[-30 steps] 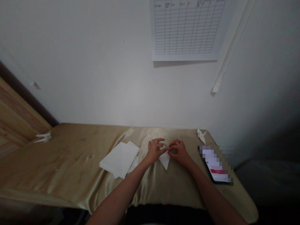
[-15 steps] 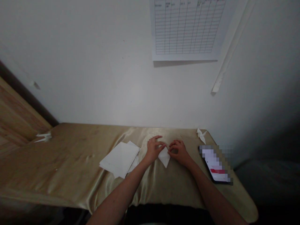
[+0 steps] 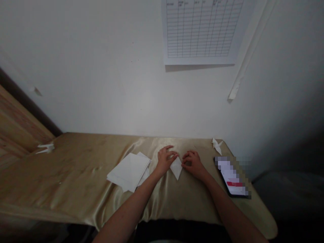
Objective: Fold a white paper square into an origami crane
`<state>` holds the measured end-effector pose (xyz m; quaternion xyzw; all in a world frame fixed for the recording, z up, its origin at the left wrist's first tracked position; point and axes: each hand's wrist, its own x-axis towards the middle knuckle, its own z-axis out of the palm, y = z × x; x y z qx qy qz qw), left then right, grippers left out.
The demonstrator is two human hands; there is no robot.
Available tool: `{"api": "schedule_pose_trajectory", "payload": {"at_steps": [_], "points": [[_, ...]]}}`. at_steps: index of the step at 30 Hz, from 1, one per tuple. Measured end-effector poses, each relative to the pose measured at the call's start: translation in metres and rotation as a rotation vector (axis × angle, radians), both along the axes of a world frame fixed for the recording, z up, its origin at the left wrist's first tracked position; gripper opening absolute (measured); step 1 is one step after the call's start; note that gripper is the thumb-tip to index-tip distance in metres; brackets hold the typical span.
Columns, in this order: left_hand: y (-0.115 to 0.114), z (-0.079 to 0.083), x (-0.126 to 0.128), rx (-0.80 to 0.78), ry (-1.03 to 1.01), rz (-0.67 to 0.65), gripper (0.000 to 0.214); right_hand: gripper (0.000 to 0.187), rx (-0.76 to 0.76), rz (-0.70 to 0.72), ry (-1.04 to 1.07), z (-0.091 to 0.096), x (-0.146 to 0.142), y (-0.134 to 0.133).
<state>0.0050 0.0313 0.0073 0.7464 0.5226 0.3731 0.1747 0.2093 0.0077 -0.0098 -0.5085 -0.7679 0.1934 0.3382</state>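
A small folded white paper (image 3: pixel 176 167) with a point toward me lies on the gold satin cloth (image 3: pixel 76 182) of the table. My left hand (image 3: pixel 165 159) presses on the paper's left upper edge with curled fingers. On the right upper edge rests my right hand (image 3: pixel 192 162), its fingertips pinched at the paper's top corner. Both hands meet at the top of the fold.
A stack of white paper sheets (image 3: pixel 129 171) lies left of my hands. A phone (image 3: pixel 232 177) with a lit screen lies at the right. One folded paper crane (image 3: pixel 217 145) stands at the back right, another (image 3: pixel 45 147) at the far left. A grid chart (image 3: pixel 201 30) hangs on the wall.
My left fingers have slid a little along the paper's upper edge, and the folded paper sits slightly flatter. The right hand has stayed nearly still.
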Motion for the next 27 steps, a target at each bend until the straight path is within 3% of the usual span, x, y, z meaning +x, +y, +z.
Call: {"api": "schedule_pose_trajectory", "payload": {"at_steps": [5,12,27], "points": [[-0.001,-0.002,0.0,-0.028,0.043,-0.025,0.017,0.006,0.046,-0.015,0.002,-0.001,-0.002,0.0],[-0.005,0.001,0.002,-0.061,0.045,-0.043,0.007,0.006,0.03,-0.005,-0.017,-0.004,-0.003,0.002],[-0.007,0.009,0.003,-0.038,-0.056,0.029,0.006,0.004,0.075,-0.045,-0.052,-0.003,-0.001,0.001]]}}
